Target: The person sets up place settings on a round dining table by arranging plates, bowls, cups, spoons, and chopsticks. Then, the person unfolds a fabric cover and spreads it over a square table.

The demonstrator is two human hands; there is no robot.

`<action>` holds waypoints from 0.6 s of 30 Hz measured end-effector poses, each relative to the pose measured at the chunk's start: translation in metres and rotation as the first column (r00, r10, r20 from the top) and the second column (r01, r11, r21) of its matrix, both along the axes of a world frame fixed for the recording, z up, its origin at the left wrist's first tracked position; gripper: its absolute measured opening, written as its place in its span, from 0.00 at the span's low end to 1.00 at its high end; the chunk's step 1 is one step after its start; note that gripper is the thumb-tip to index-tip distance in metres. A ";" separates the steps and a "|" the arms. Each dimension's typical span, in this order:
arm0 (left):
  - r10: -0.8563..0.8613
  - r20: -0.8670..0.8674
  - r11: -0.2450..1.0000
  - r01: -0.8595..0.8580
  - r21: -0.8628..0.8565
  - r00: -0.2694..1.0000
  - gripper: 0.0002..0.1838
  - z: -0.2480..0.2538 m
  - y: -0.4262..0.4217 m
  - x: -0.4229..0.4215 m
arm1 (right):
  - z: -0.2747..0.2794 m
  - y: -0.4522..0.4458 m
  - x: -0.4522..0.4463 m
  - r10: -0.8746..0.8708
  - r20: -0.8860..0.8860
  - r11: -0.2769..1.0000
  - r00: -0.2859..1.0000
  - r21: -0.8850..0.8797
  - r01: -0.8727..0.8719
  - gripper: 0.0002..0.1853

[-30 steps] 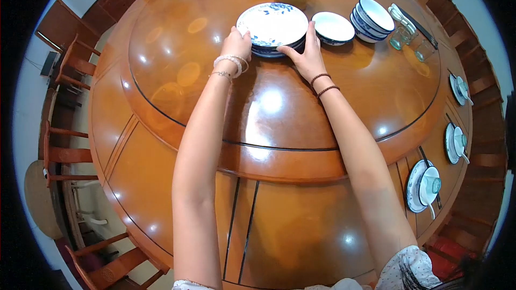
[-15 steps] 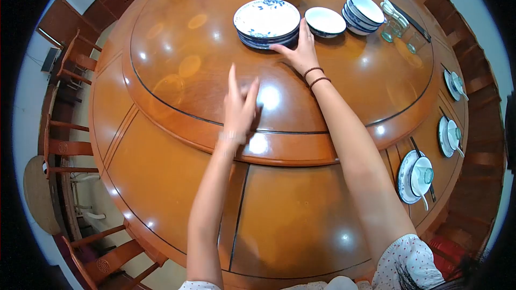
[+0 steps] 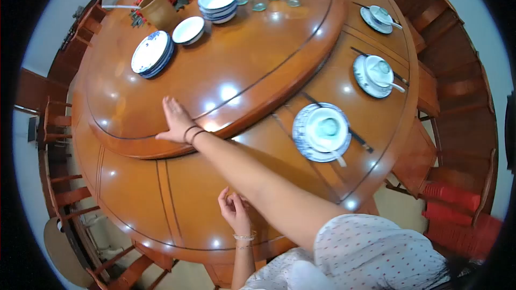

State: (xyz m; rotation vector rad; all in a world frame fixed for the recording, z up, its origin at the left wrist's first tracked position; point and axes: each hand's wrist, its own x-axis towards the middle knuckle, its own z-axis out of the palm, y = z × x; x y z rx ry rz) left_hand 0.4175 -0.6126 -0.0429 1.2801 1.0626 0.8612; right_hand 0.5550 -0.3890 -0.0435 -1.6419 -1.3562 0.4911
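And there was the right hand [image 3: 177, 123], thumb spread wide of its fingers, at the rim of the turntable [image 3: 258, 70] bearing the plates [image 3: 150, 55], where a light, flat palm looked wisest, while the left hand [image 3: 235, 212] hung curled, fingertip contact impossible to tell!

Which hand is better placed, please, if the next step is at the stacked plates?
Probably the right hand: it is open, at the near edge of the turntable, its arm stretched toward the stacked plates. The left hand is partly curled and clearly farther from them.
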 end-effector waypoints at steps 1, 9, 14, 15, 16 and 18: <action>-0.032 -0.081 0.980 0.047 0.193 0.996 0.13 -0.008 -0.022 0.011 | 0.003 -0.013 -0.004 0.105 0.047 0.986 0.993 -0.135 -0.098 0.59; 0.177 0.032 0.983 -0.175 -0.055 0.984 0.16 0.039 -0.198 0.139 | 0.114 -0.297 0.152 0.704 -0.016 0.710 0.710 0.019 -0.704 0.41; 0.243 -0.100 0.969 -0.237 0.070 0.965 0.15 0.075 -0.210 0.162 | 0.106 -0.449 0.278 0.215 -0.521 0.963 0.826 -0.026 -0.267 0.29; 0.293 -0.119 0.951 -0.276 0.142 0.949 0.15 0.081 -0.201 0.164 | 0.110 -0.475 0.295 0.117 -0.544 0.975 0.831 -0.096 -0.201 0.28; 0.339 -0.149 0.935 -0.316 0.161 0.929 0.14 0.095 -0.188 0.169 | 0.103 -0.498 0.308 0.048 -0.577 0.984 0.815 -0.115 -0.139 0.27; 0.384 -0.156 0.891 -0.320 0.321 0.910 0.12 0.102 -0.156 0.181 | 0.098 -0.535 0.327 -0.063 -0.584 0.985 0.809 -0.165 -0.042 0.25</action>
